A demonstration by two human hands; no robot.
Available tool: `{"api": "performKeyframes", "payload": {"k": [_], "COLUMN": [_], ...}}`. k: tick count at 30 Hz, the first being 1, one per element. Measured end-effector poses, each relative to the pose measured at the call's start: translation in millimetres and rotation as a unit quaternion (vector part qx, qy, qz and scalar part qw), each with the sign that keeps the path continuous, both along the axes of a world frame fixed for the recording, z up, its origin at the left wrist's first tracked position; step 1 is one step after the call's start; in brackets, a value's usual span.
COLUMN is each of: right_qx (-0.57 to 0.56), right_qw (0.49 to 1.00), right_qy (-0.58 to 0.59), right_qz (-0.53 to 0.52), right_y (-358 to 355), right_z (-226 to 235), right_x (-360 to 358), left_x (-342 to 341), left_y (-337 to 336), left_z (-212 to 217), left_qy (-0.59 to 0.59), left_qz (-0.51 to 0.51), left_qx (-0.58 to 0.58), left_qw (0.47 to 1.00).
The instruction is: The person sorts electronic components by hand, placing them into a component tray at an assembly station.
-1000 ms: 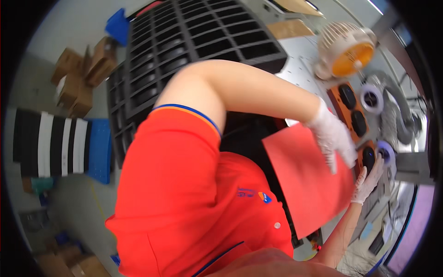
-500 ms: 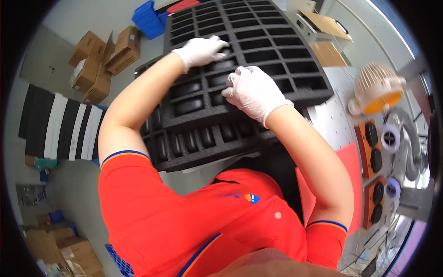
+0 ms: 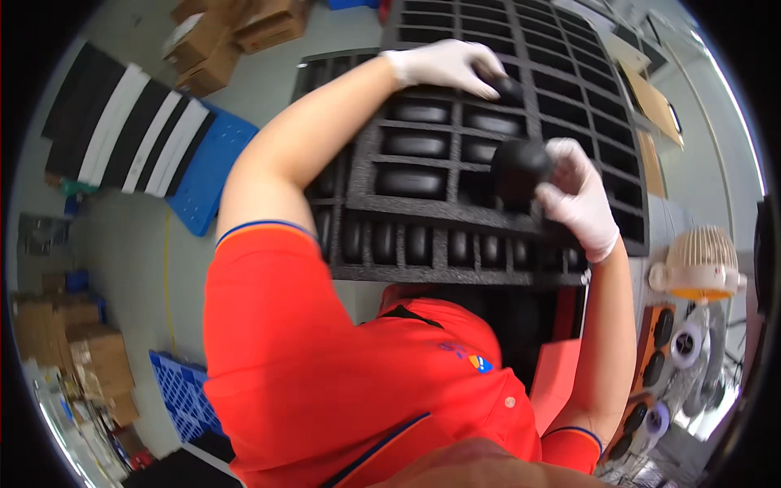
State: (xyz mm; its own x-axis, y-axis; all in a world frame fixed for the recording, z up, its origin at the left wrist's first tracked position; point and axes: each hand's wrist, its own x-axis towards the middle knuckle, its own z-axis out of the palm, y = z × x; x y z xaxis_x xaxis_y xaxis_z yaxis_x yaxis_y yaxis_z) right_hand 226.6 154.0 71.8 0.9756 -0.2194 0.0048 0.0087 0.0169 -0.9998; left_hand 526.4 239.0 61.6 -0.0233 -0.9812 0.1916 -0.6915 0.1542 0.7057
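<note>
Grey floor all around, with cardboard boxes (image 3: 220, 37) and a blue pallet (image 3: 207, 175) off to my left. Up front sits a big black compartment tray (image 3: 423, 203), lots of slots already filled with dark oval parts. My right hand (image 3: 578, 199) is clamped on a black rounded part (image 3: 521, 167) over the tray's right side. My left hand (image 3: 443, 65) pinches another dark part (image 3: 508, 88) near the far edge.

parts (image 3: 415, 180) sit in the tray (image 3: 569, 89); a fan (image 3: 700, 264) stands right of it, boxes (image 3: 220, 37) left.
</note>
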Motion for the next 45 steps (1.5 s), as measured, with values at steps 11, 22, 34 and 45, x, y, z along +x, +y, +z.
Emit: {"api": "performKeyframes", "payload": {"k": [11, 22, 34, 45], "right_qx": [-0.676, -0.828, -0.265, -0.13], "right_qw": [0.725, 0.473, 0.928, 0.799], "right_qy": [0.108, 0.274, 0.028, 0.453], "right_qz": [-0.081, 0.126, -0.26, -0.374], "right_y": [31, 71, 48, 74], "right_z": [30, 48, 23, 12], "right_x": [27, 72, -168, -463], "left_x": [-20, -83, -37, -377], "left_y": [22, 15, 50, -56], "left_z": [29, 53, 33, 50], "left_qy": [0.432, -0.494, 0.15, 0.081], "left_qz": [0.175, 0.023, 0.121, -0.374], "left_qx": [0.218, 0.25, 0.153, 0.265], "left_qw": [0.857, 0.833, 0.969, 0.885]}}
